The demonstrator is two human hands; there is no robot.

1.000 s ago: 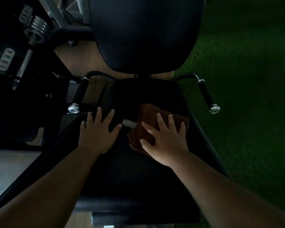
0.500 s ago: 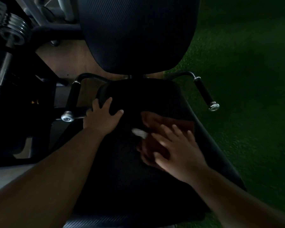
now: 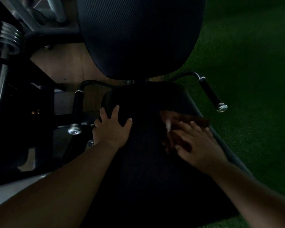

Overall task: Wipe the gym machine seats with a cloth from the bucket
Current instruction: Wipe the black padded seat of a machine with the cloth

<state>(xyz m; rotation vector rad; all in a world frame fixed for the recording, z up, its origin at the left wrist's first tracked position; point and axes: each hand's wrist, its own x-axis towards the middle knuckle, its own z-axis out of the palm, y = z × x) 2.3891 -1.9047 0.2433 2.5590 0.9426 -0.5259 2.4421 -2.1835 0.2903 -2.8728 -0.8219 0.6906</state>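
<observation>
- Steel weight plates (image 3: 6, 40) sit on a bar at the far left, beside the dark machine frame.
- The left handle (image 3: 76, 111) angles down beside the seat (image 3: 146, 170), well apart from the right one.
- The left hand (image 3: 111, 130) rests on the seat's left edge, fingers spread, thumb out over the pad.
- The backrest (image 3: 138, 35) rises behind the seat.
- The brown cloth (image 3: 186, 127) lies on the seat's right side, near its edge.
- The right hand (image 3: 199, 145), blurred, presses flat on the cloth, fingers spread.
- The right handle (image 3: 211, 94) juts over green turf (image 3: 253, 79).

Dim room: green turf (image 3: 247, 63) beside wood floor (image 3: 67, 66).
</observation>
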